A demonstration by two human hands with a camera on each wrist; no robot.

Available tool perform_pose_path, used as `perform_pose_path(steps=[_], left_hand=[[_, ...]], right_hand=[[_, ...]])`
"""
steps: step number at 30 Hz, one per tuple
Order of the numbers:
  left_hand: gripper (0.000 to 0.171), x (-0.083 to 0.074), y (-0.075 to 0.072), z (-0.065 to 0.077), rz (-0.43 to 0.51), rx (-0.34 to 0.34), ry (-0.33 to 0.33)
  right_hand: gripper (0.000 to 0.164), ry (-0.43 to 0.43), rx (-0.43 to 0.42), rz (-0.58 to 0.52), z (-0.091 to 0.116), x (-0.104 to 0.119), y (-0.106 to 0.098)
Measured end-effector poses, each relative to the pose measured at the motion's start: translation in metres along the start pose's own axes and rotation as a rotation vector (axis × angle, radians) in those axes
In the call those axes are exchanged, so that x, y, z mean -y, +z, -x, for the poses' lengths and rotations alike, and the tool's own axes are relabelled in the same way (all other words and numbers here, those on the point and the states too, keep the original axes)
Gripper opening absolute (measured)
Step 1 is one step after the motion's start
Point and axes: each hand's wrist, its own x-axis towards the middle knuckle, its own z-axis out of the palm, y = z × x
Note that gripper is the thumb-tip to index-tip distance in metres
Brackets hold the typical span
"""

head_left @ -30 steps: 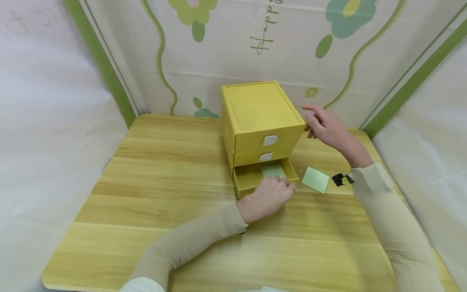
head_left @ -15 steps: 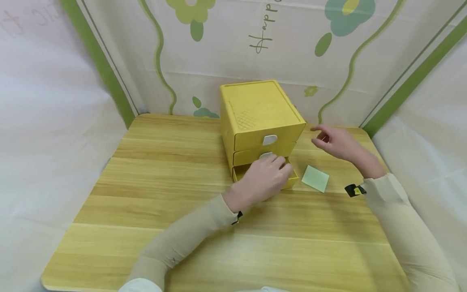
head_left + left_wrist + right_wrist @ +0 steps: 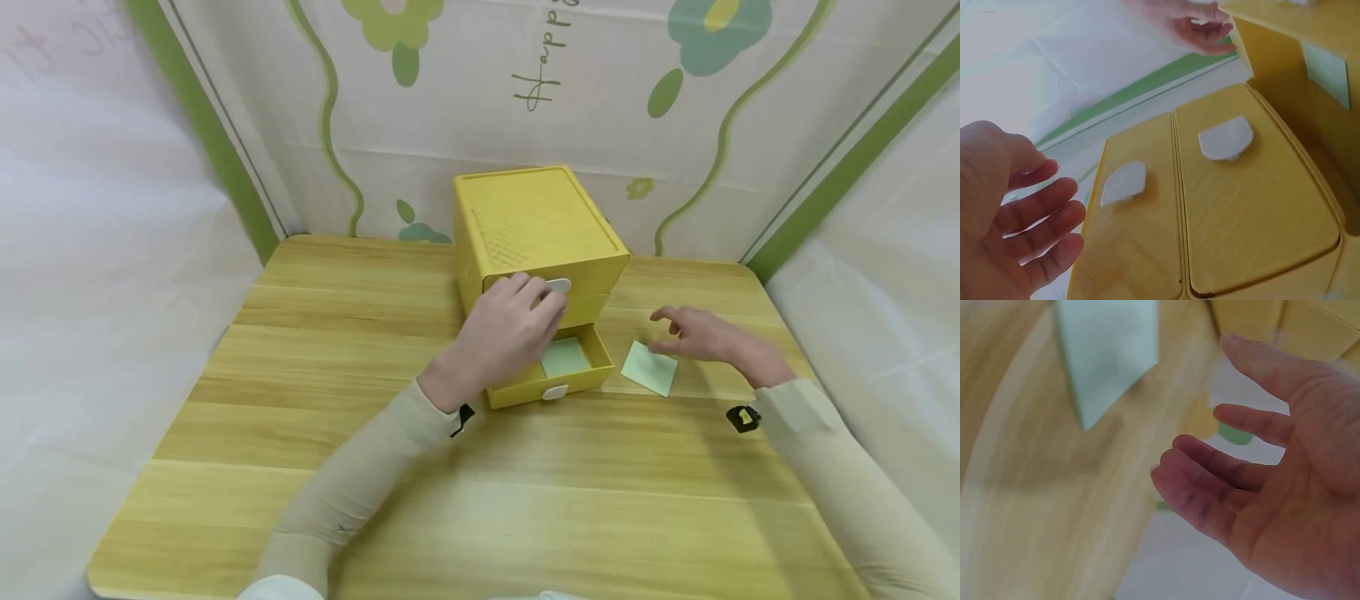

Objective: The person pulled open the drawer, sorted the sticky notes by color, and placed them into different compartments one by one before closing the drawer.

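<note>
A yellow three-drawer box (image 3: 540, 218) stands at the back of the table, its bottom drawer (image 3: 525, 392) pulled out. Inside that drawer lies a pale green sticky-note pad (image 3: 564, 357). My left hand (image 3: 506, 325) hovers before the upper drawers near the top white handle (image 3: 558, 285); in the left wrist view its relaxed fingers (image 3: 1054, 206) are apart from the drawer fronts and hold nothing. A second pale green pad (image 3: 647, 372) lies on the table right of the box. Just over its far right corner is my right hand (image 3: 701, 335), fingers loosely bent around nothing, as the right wrist view shows.
The wooden table (image 3: 300, 400) extends left and in front of the box. A white cloth with printed flowers (image 3: 480, 108) hangs close behind it, and white cloth walls (image 3: 97, 292) close off both sides.
My left hand has risen from the open bottom drawer up and left to the upper drawers. My right hand has left the box's right side and come down toward the loose pad.
</note>
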Motion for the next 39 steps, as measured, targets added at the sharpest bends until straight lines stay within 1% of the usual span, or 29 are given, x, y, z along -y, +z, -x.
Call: perform_pose_path(steps=[2, 4, 9, 13, 15, 18, 21, 24, 26, 30, 33, 39], left_hand=[[0.015, 0.004, -0.002, 0.0, -0.019, -0.023, -0.005], [0.015, 0.008, -0.004, 0.001, -0.031, -0.05, 0.002], [0.016, 0.019, -0.008, 0.0, -0.05, -0.139, 0.015], [0.015, 0.026, -0.011, -0.001, -0.044, -0.191, -0.003], [0.014, 0.029, -0.014, -0.001, -0.048, -0.198, -0.021], [0.012, 0.034, -0.016, 0.0, -0.067, -0.173, -0.068], [0.015, 0.037, -0.017, 0.002, -0.104, -0.113, -0.129], [0.018, 0.038, -0.016, 0.005, -0.129, -0.061, -0.172], [0.02, 0.039, -0.015, 0.006, -0.133, -0.041, -0.186], [0.019, 0.042, -0.014, 0.008, -0.118, -0.021, -0.187], [0.017, 0.046, -0.013, 0.01, -0.081, -0.022, -0.168], [0.016, 0.06, -0.011, 0.013, 0.072, -0.037, -0.13]], right_hand=[[0.064, 0.019, 0.022, -0.006, 0.001, -0.005, 0.004], [0.064, 0.026, 0.026, -0.017, 0.001, -0.009, 0.008], [0.062, 0.041, 0.041, -0.027, 0.001, -0.013, 0.016], [0.062, 0.055, 0.057, -0.044, 0.002, -0.015, 0.021], [0.061, 0.051, 0.049, -0.047, 0.002, -0.016, 0.024], [0.059, 0.042, 0.025, -0.027, 0.001, -0.017, 0.028], [0.059, 0.047, 0.013, 0.007, 0.0, -0.019, 0.032], [0.063, 0.06, 0.039, -0.006, -0.001, -0.02, 0.035], [0.065, 0.069, 0.048, -0.012, -0.002, -0.021, 0.037], [0.066, 0.073, 0.051, -0.014, -0.003, -0.024, 0.04], [0.065, 0.075, 0.05, -0.013, -0.004, -0.026, 0.042], [0.063, 0.076, 0.038, -0.014, -0.006, -0.029, 0.042]])
